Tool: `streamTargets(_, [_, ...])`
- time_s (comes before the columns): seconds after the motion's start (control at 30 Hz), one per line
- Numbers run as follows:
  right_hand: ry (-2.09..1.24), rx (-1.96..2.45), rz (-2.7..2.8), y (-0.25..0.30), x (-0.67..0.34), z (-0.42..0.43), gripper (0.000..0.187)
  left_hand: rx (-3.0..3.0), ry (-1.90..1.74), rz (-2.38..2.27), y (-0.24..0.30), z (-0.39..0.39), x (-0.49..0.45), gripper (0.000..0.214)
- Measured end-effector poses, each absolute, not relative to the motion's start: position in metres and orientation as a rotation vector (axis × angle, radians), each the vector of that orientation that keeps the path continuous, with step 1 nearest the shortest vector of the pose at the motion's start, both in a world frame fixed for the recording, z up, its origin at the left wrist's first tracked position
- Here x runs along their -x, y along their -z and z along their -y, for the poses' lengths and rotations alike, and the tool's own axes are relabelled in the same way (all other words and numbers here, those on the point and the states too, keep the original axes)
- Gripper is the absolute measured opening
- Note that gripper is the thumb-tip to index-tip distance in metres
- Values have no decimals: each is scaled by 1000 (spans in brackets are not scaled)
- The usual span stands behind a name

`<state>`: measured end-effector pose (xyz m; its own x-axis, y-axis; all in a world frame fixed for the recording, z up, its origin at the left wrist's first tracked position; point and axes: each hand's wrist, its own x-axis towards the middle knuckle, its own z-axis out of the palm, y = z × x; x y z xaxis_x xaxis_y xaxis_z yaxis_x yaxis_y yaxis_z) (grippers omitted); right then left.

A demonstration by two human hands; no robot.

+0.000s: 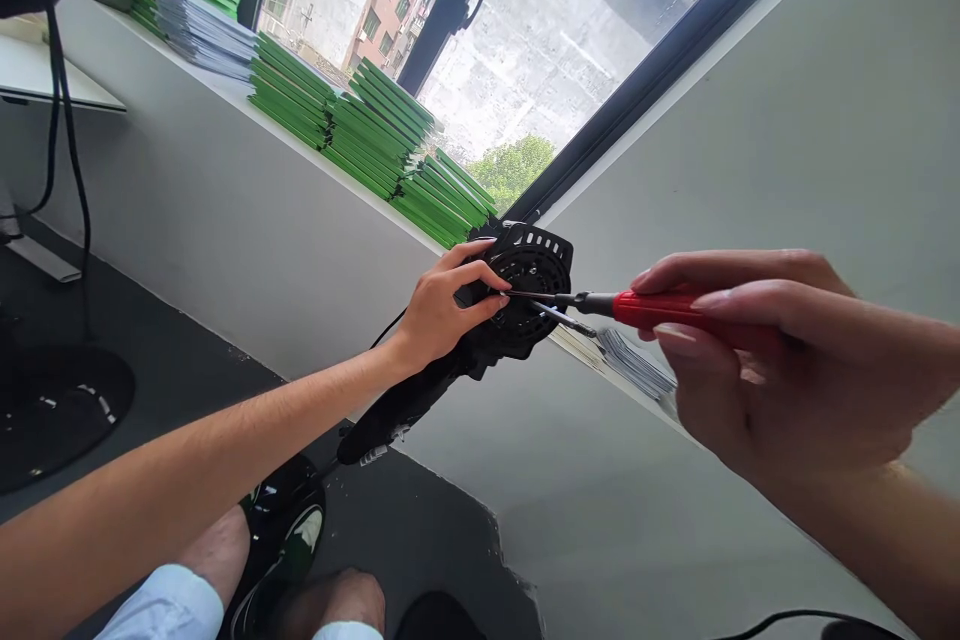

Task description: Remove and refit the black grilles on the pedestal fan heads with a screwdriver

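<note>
My left hand (442, 312) grips a black hand-held device with a round vented head (534, 280) and a long black handle (405, 408), held up in front of the window sill. My right hand (780, 370) is closed around a red-handled screwdriver (660, 308). The screwdriver's dark shaft (540, 298) points left, its tip at the centre of the round head, right by my left fingertips. A second thin metal rod (566, 320) lies just under the shaft.
Stacks of green and grey flat boxes (375, 135) line the window sill (225, 90). A grey wall stands below it. My knees and a black and green shoe (281, 540) are over the dark floor. A black round base (60, 410) and a hanging cable (64, 100) are at left.
</note>
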<state>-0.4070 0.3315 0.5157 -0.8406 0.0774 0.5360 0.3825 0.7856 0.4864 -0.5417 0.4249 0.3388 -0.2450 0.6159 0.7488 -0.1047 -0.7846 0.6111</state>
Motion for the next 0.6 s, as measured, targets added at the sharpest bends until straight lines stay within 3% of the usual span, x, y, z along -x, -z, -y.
streamTargets(0.3, [1064,430,2618,-510,392,-317,16,-1548,-2069,-639,-340,-425,542,11])
streamTargets(0.6, [888,693,2577,-497,378,-309,14,-1567,-2073,-658,-337,-424,541,9])
